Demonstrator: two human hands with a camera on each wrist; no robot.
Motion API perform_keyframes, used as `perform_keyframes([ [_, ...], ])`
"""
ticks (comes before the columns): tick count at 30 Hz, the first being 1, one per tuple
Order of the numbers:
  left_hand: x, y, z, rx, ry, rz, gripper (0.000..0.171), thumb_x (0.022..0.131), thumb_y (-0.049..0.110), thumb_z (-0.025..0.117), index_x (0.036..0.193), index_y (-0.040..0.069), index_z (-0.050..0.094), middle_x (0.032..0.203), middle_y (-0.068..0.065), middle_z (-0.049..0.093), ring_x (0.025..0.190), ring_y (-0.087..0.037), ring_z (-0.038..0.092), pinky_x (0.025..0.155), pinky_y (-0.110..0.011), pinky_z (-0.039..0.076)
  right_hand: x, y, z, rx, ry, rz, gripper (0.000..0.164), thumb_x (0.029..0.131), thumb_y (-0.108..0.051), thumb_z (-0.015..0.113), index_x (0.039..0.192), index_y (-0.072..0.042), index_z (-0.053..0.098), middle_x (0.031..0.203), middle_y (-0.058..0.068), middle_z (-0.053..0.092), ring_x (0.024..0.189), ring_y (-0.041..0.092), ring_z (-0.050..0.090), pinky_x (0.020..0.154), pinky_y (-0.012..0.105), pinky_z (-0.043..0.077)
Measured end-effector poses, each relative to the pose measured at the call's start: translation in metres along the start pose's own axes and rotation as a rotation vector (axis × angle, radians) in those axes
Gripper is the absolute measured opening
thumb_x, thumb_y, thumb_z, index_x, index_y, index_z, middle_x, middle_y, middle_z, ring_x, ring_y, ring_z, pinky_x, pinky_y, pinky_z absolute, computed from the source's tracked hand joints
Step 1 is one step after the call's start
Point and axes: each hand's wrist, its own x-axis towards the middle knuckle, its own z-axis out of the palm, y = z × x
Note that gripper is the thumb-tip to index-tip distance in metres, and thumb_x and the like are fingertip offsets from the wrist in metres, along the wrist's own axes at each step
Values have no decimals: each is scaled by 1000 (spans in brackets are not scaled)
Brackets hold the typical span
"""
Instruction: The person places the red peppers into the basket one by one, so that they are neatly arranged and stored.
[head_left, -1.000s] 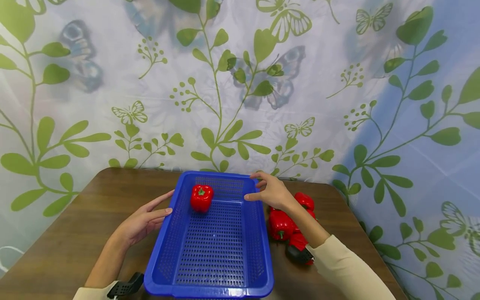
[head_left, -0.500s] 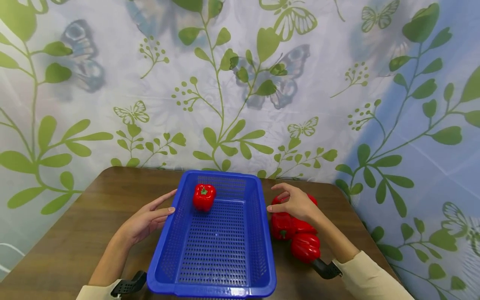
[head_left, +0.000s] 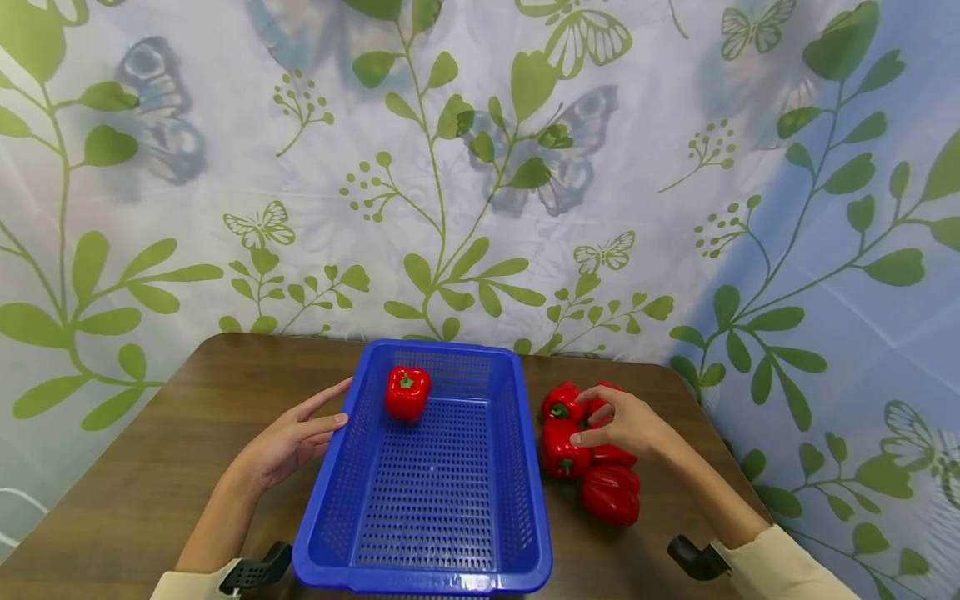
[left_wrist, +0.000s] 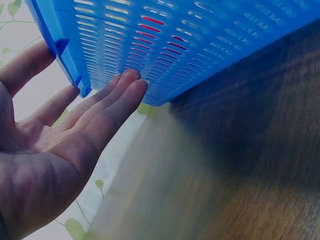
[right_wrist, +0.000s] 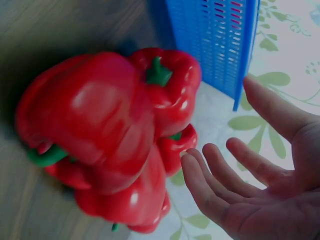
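A blue plastic basket (head_left: 427,581) with slotted sides stands in the middle of the table, with one red bell pepper (head_left: 407,395) upright in its far left corner. At the basket's left rim is my left hand (head_left: 283,443), its thumb at the edge and its fingers extended along the slotted outer wall (left_wrist: 165,55). My right hand (head_left: 628,425) hovers over several red bell peppers (head_left: 611,497) heaped to the right of the basket. Its fingers are spread and slightly bent, with nothing between them; part of the heap is hidden under it.
The brown wooden table (head_left: 172,433) carries the basket and the peppers. Behind it hangs a pale cloth (head_left: 300,167) printed with leaves and butterflies. A black wrist strap (head_left: 258,569) is on the left arm and another black piece (head_left: 697,558) on the right.
My right hand has moved from over the basket's far right corner rightward and toward me, over the pepper heap. My left hand stays at the left rim.
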Motion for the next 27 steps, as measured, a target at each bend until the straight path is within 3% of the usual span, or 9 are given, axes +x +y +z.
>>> perform_keyframes([
  [7, 0, 0, 0, -8, -5, 6, 68, 107, 13, 49, 164, 14, 13, 143, -17, 60, 123, -28, 66, 99, -34, 56, -11, 13, -6, 10, -70, 9, 63, 79, -33, 87, 130, -9, 59, 113, 18, 68, 98, 25, 64, 69, 41, 61],
  [13, -1, 0, 1, 1, 3, 6, 67, 107, 13, 49, 164, 15, 15, 145, -19, 57, 123, -30, 66, 100, -34, 56, -18, 26, -12, -77, -89, -32, 61, 77, -35, 88, 126, -11, 61, 104, 11, 69, 95, 22, 63, 69, 35, 55],
  [19, -1, 0, 1, 9, 8, 5, 66, 107, 13, 49, 164, 15, 16, 148, -22, 53, 124, -30, 66, 100, -33, 55, -26, 37, -18, -80, -131, -25, 62, 76, -32, 89, 126, -8, 60, 100, 10, 69, 90, 21, 64, 69, 36, 55],
  [27, -2, 1, 2, 12, 10, 1, 66, 107, 14, 49, 164, 16, 16, 145, -18, 57, 123, -29, 66, 100, -33, 55, -34, 45, -17, -53, -198, -80, 59, 75, -25, 90, 122, -8, 58, 94, 10, 66, 85, 22, 62, 69, 36, 51],
])
